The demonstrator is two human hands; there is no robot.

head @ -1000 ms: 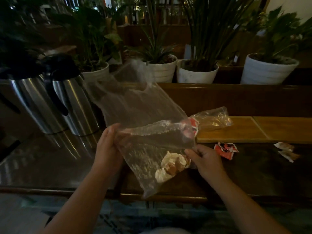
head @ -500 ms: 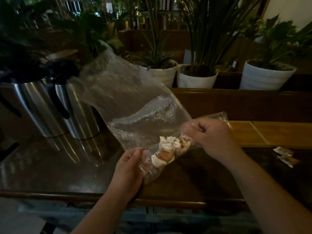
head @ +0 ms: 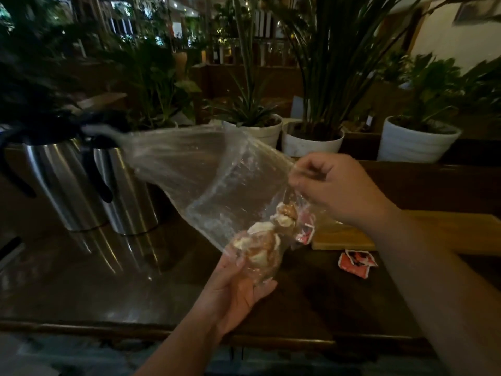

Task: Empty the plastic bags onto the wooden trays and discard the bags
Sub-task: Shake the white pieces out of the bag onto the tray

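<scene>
Counter [head: 135, 280] dark, glossy; plants [head: 320, 77] behind.

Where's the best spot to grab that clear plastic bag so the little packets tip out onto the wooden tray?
Probably the sagging closed end of the plastic bag, from below, where the left hand cups the packets; the right hand pinches the film higher. The wooden tray lies just right.

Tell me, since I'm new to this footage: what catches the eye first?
A clear plastic bag held mid-frame, the left hand cupping pale packets bunched at its bottom, the right hand pinching its edge. Two steel jugs stand at left; a wooden tray lies at right.
</scene>
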